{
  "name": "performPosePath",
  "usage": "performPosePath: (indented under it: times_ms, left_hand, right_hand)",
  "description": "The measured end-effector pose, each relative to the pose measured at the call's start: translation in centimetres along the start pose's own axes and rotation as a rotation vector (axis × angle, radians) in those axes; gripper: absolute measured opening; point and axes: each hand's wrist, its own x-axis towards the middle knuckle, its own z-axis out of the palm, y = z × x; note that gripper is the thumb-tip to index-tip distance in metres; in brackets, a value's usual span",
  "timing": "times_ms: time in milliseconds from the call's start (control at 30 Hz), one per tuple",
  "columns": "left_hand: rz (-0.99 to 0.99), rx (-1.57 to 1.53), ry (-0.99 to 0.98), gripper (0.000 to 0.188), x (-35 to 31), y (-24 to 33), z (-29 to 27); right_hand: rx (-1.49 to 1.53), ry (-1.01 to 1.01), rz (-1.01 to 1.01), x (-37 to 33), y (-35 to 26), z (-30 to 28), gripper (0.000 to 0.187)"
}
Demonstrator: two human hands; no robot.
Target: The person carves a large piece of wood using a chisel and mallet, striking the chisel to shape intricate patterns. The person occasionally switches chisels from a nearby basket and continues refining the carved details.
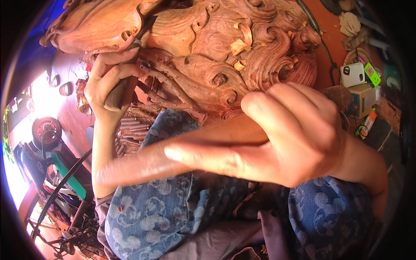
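A large reddish-brown wood carving (195,71) with deep swirls and curls fills the top of the view. My left hand (106,71) is closed around the dark wooden handle of a carving chisel (116,96). The chisel leans over the carving's left part, its blade pointing up and away; its very tip is hard to make out. In front of my lap, my right hand (299,138) grips a wooden mallet (138,165), thumb laid along it. The mallet's left end is smeared by motion and stands apart from the chisel. Curled wood shavings (240,45) lie on the carving.
Several wooden-handled tools (132,130) lie bunched beyond my left knee. On the right are a white phone (352,74), a beige box (363,99) and a lighter-green gadget (372,75). A black cable (323,41) runs beside the carving. A motorbike (47,143) stands at left.
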Motion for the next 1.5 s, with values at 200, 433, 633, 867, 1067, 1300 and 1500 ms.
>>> performPosePath:
  times_ms: [200, 433, 633, 867, 1067, 1300, 1500]
  left_hand:
    - [-0.029, -0.073, 0.004, 0.018, -0.5, -1.6, 0.3]
    - [0.042, -0.328, 0.061, 0.012, -1.0, 0.7, 0.5]
    - [0.012, -0.089, 0.078, 0.014, 0.1, 1.3, 1.2]
    - [0.063, -0.073, 0.06, 0.012, 0.2, 1.5, 1.8]
    - [0.067, -0.053, 0.029, 0.016, 0.4, 0.9, 2.1]
    - [0.046, -0.054, 0.025, 0.016, -0.2, -0.2, 1.7]
    - [0.029, -0.052, 0.033, 0.015, -0.3, -0.7, 1.5]
  right_hand:
    - [-0.047, 0.022, 0.016, 0.5, -0.4, 0.9, 0.051]
    - [0.001, 0.071, 0.041, 0.6, -0.1, 0.8, 0.048]
    - [0.038, 0.041, 0.051, -0.9, 0.7, 0.7, 0.047]
    - [0.043, 0.011, 0.051, -1.7, 0.9, 0.6, 0.049]
    - [0.082, 0.003, 0.04, -1.8, 1.0, 0.7, 0.049]
    - [0.13, 0.038, 0.037, -1.4, 0.4, 1.0, 0.045]
    - [0.007, -0.027, 0.077, 0.1, -0.6, 0.4, 0.042]
